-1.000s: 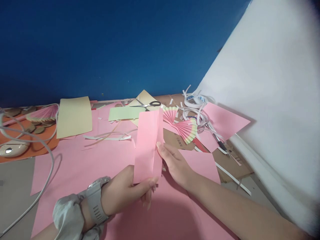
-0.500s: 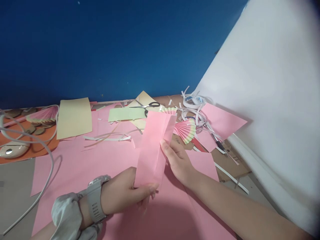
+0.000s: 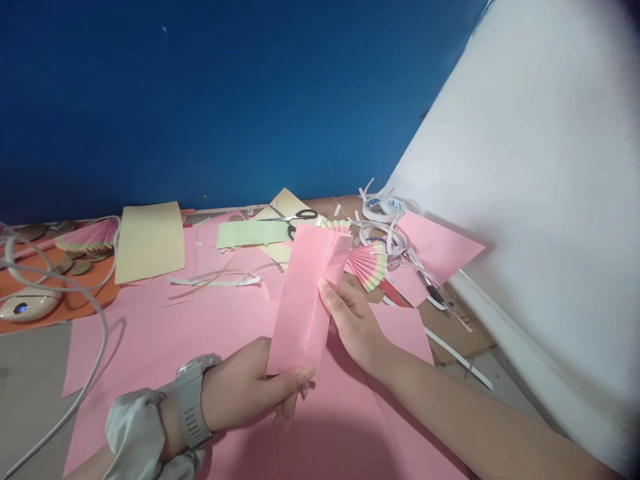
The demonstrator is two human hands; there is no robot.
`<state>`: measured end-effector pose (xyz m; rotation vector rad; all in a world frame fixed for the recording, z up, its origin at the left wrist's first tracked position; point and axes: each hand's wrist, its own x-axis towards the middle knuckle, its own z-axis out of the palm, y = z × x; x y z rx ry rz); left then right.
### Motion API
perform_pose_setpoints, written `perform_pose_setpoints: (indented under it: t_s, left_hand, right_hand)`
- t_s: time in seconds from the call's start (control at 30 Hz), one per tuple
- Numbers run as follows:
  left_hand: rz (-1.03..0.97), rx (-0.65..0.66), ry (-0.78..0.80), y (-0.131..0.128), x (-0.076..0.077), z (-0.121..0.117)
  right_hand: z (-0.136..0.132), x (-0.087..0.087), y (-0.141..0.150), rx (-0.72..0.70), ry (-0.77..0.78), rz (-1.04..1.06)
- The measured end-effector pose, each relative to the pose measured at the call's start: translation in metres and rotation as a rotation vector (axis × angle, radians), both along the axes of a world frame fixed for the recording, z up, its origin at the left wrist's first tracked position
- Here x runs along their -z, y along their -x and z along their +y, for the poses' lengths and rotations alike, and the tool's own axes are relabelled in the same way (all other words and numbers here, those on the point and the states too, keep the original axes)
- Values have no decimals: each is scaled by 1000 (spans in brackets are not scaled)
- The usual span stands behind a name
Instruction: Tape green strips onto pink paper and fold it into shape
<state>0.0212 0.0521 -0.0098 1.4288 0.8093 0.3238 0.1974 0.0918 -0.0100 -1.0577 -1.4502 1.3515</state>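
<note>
A folded strip of pink paper (image 3: 300, 300) is held up between my two hands, its long side upright and leaning a little to the right. My left hand (image 3: 260, 383) pinches the bottom edge, thumb in front and fingers behind. Along the strip's right edge, my right hand (image 3: 355, 323) grips with its thumb on the front near a lengthwise crease; its other fingers are partly hidden behind. Beneath both hands lies a large pink sheet (image 3: 200, 327). Just right of the strip's upper part rests a pleated pink fan with yellow-green edging (image 3: 369, 265).
Scissors (image 3: 293, 217) lie behind the strip near a pale green paper (image 3: 250, 233). A yellow sheet (image 3: 150, 241) stands at the left, beside a white cable (image 3: 95, 373) and a cream device (image 3: 31, 304). On the right are curled white strips (image 3: 383, 208), a pen (image 3: 435, 293) and cardboard (image 3: 463, 327).
Both hands keep the same hold on the pink strip. The view has shifted slightly, and a blue light now shows on the cream device.
</note>
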Motion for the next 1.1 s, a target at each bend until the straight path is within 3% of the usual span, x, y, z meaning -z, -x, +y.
perform_pose_setpoints:
  t_s: [0.2, 0.5, 0.73, 0.93, 1.1]
  left_hand:
    - [58, 26, 65, 3, 1, -2]
    - [71, 33, 70, 2, 1, 1]
    - [-152, 113, -31, 7, -19, 8]
    - [-85, -362, 58, -4, -10, 4]
    - [54, -484, -22, -12, -7, -1]
  right_hand:
    - [11, 4, -2, 2, 43, 64]
    - [9, 3, -6, 84, -59, -22]
    - [6, -4, -6, -59, -96, -80]
    - [-6, -4, 0, -216, -42, -228]
    - [-8, -2, 4, -241, -34, -292]
